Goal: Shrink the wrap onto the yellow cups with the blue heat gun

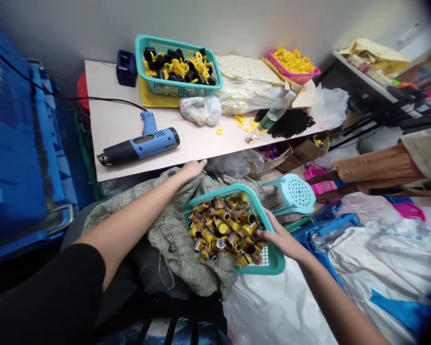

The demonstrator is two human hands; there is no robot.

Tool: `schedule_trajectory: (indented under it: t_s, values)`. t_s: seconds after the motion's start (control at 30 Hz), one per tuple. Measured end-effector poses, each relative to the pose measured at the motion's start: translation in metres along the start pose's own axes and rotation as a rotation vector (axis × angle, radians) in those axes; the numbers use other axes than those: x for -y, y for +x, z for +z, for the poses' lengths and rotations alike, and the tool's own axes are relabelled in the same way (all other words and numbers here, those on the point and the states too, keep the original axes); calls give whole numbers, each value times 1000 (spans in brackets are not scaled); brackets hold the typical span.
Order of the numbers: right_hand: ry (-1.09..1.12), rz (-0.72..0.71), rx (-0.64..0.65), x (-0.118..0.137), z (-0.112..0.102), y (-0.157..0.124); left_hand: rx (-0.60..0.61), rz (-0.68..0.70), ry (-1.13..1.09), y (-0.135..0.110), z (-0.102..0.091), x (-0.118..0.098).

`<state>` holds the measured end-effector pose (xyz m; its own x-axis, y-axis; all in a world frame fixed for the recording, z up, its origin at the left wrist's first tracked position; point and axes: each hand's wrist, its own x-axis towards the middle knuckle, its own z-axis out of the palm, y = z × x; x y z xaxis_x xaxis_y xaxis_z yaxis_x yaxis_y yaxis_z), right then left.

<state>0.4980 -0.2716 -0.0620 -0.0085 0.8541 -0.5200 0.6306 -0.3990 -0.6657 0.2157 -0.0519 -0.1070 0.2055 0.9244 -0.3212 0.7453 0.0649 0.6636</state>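
My right hand point(282, 238) grips the right rim of a teal plastic basket point(276, 261), thumb inside and fingers beneath. The basket is tilted and full of small yellow-and-brown printed cylinders point(224, 227). A grey-green woven sack point(175, 244) lies over my lap, and its cloth overlaps the basket's near left side. My left hand point(194, 169) is closed on the sack's upper edge, just below the table's front edge; its fingertips are largely hidden.
On the white table point(118, 120) lie a blue heat gun point(143, 143), a teal basket point(179, 86) of black and yellow parts, a plastic bottle point(273, 117) and black sticks point(290, 123). A light-blue stool point(296, 194) stands right. Another person's legs point(377, 167) show beyond it.
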Motion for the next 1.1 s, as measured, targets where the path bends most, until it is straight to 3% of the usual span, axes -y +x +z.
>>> schedule_trajectory:
  t_s: [0.1, 0.2, 0.37, 0.6, 0.77, 0.93, 1.1]
  values:
    - [-165, 79, 6, 39, 5, 14, 30, 121, -86, -10, -3, -27]
    - [-214, 138, -30, 65, 1, 33, -4, 190, -137, -24, -15, -33]
    - [-336, 156, -79, 104, 2, 39, -68, 227, -131, -49, -40, -11]
    - [-707, 147, -155, 165, 40, 10, -93, 294, -98, -67, -58, 15]
    - [-753, 75, -206, 175, 47, -4, -83, 286, -72, -69, -63, 23]
    - [-663, 52, -283, 164, 33, -16, -95, 263, -74, -73, -61, 27]
    - [-629, -37, -370, 150, 21, -46, -122, 243, -79, -73, -62, 37]
